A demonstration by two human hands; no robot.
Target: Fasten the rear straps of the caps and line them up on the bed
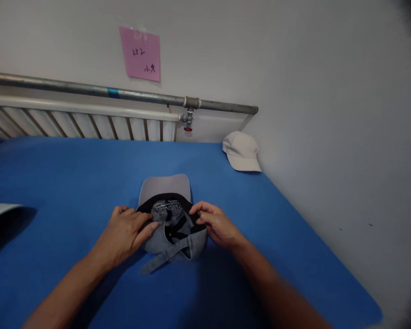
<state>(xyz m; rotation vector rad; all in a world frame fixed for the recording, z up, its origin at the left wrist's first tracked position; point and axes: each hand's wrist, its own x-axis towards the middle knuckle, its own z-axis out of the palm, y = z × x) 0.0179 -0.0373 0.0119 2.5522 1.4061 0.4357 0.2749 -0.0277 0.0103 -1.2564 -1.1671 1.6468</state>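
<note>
Grey cap point(198, 242), one, is lying opening-upward on the blue surface point(71, 183), brim point(166, 185) pointing away; left hand point(123, 235) is gripping its left rim and right hand point(221, 224) is pinching the right, apparently spreading or adjusting it. Any next move is probably calling for a steady two-sided hold. As container, the crown is showing black sweatband point(160, 197) and lettering point(166, 208) inside.

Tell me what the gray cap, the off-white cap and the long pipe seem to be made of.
Gray cap: probably washed cotton or denim, matte, judging by its uneven, faded color and soft folds.
Off-white cap: likely woven fabric, matte, with no shine; the exact fiber can't be told.
Long pipe: apparently metal, dull gray with a faint sheen and darker blotches.
</note>
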